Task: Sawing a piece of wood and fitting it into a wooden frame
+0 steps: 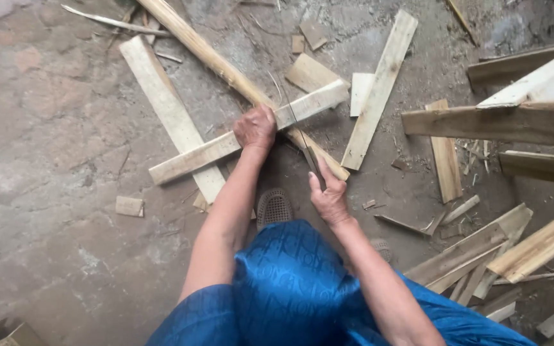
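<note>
My left hand (pixel 255 127) presses down on a long pale wooden plank (pixel 187 159) that lies slantwise across the ground. My right hand (pixel 328 196) grips the handle of a thin-bladed saw (pixel 297 128), whose blade crosses the plank just right of my left hand. Under the plank runs a long round wooden pole (pixel 206 54), going from the top left to near my right hand. My blue skirt (pixel 290 288) fills the bottom middle, with a brown sandal (pixel 273 206) showing between my arms.
Loose planks and offcuts lie scattered on the concrete floor (pixel 52 128): a wide board (pixel 161 102) at the left, a slat (pixel 379 86) at the upper right, small blocks. A wooden frame (pixel 501 122) stands at the right, with a pile of slats (pixel 482 250) below it.
</note>
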